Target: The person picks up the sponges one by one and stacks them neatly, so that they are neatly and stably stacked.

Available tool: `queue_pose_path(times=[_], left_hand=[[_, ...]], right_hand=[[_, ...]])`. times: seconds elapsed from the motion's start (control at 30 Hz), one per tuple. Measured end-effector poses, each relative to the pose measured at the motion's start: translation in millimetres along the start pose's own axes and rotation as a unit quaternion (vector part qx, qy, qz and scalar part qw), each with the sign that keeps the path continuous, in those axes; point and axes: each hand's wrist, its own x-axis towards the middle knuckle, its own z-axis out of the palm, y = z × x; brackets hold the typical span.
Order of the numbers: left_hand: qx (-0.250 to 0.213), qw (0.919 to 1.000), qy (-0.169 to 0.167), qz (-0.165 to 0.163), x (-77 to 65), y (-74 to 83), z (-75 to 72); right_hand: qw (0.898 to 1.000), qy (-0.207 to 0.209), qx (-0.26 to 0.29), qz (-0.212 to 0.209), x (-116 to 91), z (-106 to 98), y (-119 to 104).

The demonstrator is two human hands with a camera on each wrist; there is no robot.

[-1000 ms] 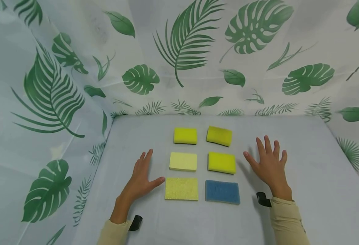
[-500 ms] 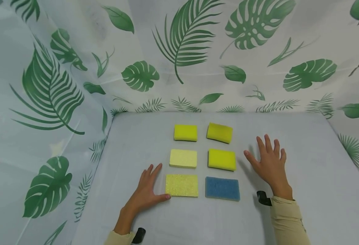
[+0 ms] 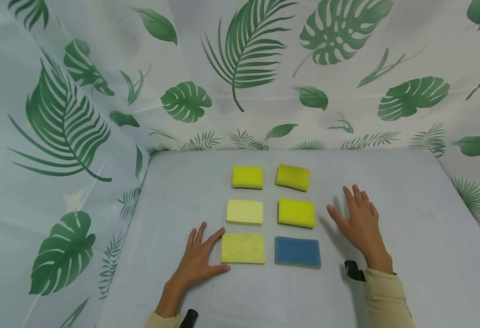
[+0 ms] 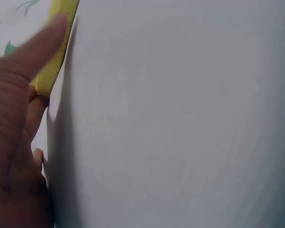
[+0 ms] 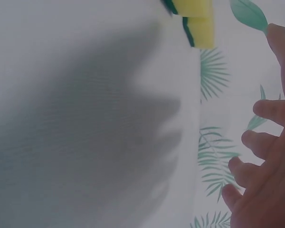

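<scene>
Head view: left hand (image 3: 196, 264) unclenched, thumb and forefinger spread about the left end of the speckled yellow sponge (image 3: 243, 248), flat on the surface (image 3: 264, 296). Pinching only that end could twist it, perhaps into the pale sponge (image 3: 244, 212) beyond.

Left wrist view: contact unclear; a shallow hold might slip.

Right wrist view: right hand (image 5: 273, 180) relaxed, holding nothing; a low sweep might knock the yellow-and-green sponges (image 5: 203, 32).

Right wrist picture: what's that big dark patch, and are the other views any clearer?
Right wrist view: a soft-edged shadow, shaped like the right hand; left wrist view: the left hand looks blurry; head view: clearer, the blue sponge has crisp edges.
</scene>
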Motion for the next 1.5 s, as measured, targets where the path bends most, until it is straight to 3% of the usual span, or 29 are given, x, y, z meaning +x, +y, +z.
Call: queue_pose_path(times=[0.33, 0.77, 1.1, 1.3, 1.5], left_hand=[[-0.002, 0.9997, 0.021, 0.009, 2.6, -1.3, 1.4], [-0.02, 0.9995, 0.0, -0.026, 2.1, 0.4, 5.2], [-0.015, 0.9996, 0.002, -0.024, 1.7, -2.0, 5.8], [-0.011, 0.9997, 0.01, -0.019, 4.6, -2.1, 4.2], [-0.011, 0.9997, 0.005, -0.02, 2.0, -2.0, 5.0]], right_hand=[[0.998, -0.004, 0.06, -0.023, -7, 4, 5], [0.997, -0.021, 0.076, -0.005, -24, 5, 1], [0.996, -0.035, 0.083, 0.024, -41, 8, -5], [0.993, -0.056, 0.092, 0.042, -51, 11, -7], [0.985, -0.116, 0.105, 0.072, -61, 13, -10]])
